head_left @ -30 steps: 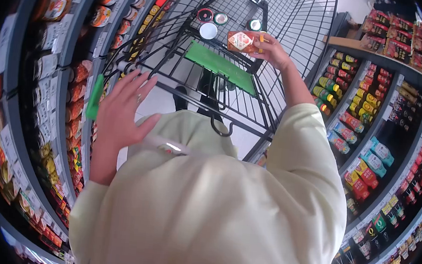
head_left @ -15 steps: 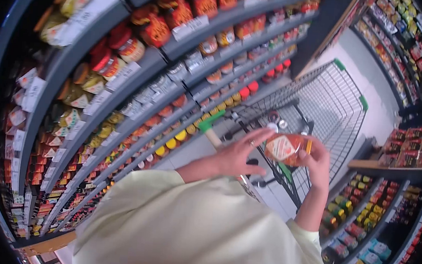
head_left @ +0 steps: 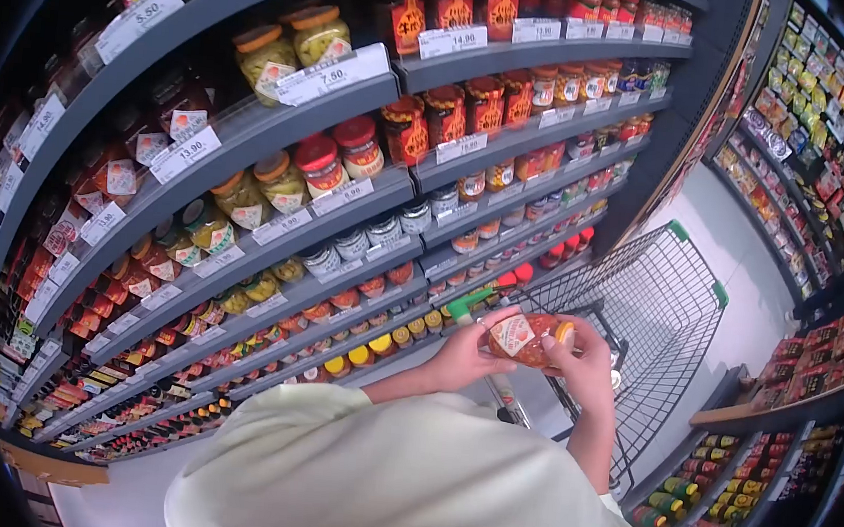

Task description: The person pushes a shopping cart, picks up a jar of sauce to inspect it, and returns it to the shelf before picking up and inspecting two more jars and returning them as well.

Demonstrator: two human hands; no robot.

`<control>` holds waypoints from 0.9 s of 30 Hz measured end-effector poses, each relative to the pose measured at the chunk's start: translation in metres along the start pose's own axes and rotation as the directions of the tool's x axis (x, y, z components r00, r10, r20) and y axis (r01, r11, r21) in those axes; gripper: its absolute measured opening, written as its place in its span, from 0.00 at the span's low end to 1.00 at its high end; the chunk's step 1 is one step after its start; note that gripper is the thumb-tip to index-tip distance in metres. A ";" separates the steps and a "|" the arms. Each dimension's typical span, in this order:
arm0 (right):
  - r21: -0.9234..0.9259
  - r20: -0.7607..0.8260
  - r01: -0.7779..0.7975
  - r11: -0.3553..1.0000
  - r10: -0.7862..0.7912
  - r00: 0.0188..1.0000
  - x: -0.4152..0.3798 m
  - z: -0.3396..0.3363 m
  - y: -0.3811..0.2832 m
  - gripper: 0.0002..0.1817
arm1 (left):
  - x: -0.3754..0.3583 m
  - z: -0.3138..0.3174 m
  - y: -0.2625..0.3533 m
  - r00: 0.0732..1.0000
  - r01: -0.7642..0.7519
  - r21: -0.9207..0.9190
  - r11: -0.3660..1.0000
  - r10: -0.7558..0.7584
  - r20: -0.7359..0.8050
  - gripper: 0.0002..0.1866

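Observation:
A glass jar of reddish-orange sauce lies tilted on its side between my hands, its white diamond-shaped label facing up and its yellow lid to the right. My left hand is closed around the base end of the jar. Over at the lid end, my right hand grips the jar, thumb on the glass near the lid. Just beyond my hands is a wire shopping cart with green corner caps and a green handle end.
Long grey shelves packed with jars and price tags curve along the left. To the right stand a display of red packages and lower shelves of jars and bags. Pale floor runs beyond the cart.
My left hand has gone from spread fingers beside the jar to holding its base end. The jar and right hand have shifted left and lower in view. The camera has turned, showing the shelves more sharply.

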State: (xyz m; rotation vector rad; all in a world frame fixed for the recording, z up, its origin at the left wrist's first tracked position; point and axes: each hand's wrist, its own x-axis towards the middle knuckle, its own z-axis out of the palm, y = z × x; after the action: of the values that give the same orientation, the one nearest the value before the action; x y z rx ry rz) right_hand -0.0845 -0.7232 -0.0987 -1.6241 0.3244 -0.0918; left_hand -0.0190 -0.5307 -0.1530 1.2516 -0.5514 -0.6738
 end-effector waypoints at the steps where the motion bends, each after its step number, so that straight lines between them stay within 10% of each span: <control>1: 0.001 0.008 0.021 1.000 -0.021 1.000 0.000 0.007 -0.004 0.25 | -0.002 -0.003 0.003 1.000 -0.012 0.007 1.000 0.012 0.007 0.45; 13: 0.077 -0.005 0.040 0.996 -0.040 0.999 -0.014 0.022 -0.019 0.23 | -0.029 -0.014 0.023 0.987 -0.160 0.173 0.972 0.158 0.026 0.43; 27: -0.042 0.066 0.294 0.955 -0.291 0.954 -0.017 -0.018 -0.024 0.22 | -0.024 0.062 0.012 0.989 -0.146 -0.086 0.986 0.148 0.022 0.51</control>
State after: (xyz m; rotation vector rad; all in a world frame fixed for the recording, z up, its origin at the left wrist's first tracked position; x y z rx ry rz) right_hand -0.1014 -0.7355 -0.0716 -1.7135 0.0383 -0.2622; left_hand -0.0776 -0.5528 -0.1274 1.1128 -0.6266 -0.5854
